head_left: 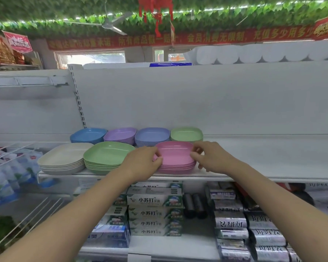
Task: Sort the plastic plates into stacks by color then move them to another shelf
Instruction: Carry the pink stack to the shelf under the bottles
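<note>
Both hands are closing on the pink stack (175, 158) at the front of the white shelf (263, 157): the left hand (142, 163) is curling its fingers (156, 160) round the left rim of the top plate, and the right hand (209, 156) is pinching the right rim, its fingertips partly tucking under the edge — how many plates they are gripping I cannot tell. The left side of the stack is hiding behind the left hand. Just beside it to the left a green stack (106, 157) is sitting, then a cream stack (63, 159) at the shelf's end. Behind, along the back panel, four more stacks are standing in a row: blue (88, 136), purple (120, 135), periwinkle (151, 136) and a second green one (187, 134), its lower part hiding behind the pink plates. Below the shelf, toothpaste boxes (155, 212) are showing the characters 小苏打, and to their right silver-wrapped packs (257, 235) are carrying print too blurred to read. High above, a red banner (178, 37) is running across with yellow Chinese writing, only partly legible, its ends cut off by other signs.
</note>
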`<control>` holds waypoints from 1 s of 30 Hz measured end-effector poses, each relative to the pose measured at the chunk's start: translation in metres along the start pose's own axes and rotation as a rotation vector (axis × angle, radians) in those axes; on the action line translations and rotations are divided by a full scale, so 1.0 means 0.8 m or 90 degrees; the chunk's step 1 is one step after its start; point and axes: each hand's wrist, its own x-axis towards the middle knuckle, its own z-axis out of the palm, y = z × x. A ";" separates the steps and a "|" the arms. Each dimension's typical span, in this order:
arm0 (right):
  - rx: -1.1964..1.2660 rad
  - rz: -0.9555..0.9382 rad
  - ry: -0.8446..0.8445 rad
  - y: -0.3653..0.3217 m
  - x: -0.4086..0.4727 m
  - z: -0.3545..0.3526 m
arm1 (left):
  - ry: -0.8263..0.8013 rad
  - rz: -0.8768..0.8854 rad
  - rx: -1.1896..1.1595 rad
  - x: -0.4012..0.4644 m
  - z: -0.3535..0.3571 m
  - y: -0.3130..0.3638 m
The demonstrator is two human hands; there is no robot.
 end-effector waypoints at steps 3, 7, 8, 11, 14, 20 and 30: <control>0.096 0.036 0.003 0.007 -0.006 0.001 | -0.008 -0.005 -0.045 0.006 0.004 0.009; 0.158 0.068 0.016 0.005 -0.009 0.006 | -0.006 -0.045 -0.128 0.011 0.008 0.016; 0.164 0.071 0.020 0.004 -0.010 0.007 | 0.002 -0.057 -0.144 0.011 0.009 0.018; 0.181 0.068 0.031 -0.003 -0.017 0.004 | 0.028 -0.080 -0.180 0.010 0.009 0.021; 0.178 0.046 0.038 -0.014 -0.020 -0.007 | 0.058 -0.073 -0.185 0.006 0.000 0.023; 0.155 -0.026 0.001 -0.057 -0.023 0.002 | 0.109 -0.076 -0.171 -0.029 -0.032 0.001; 0.136 -0.220 -0.082 -0.275 -0.024 0.133 | 0.269 -0.238 -0.179 -0.237 -0.137 -0.168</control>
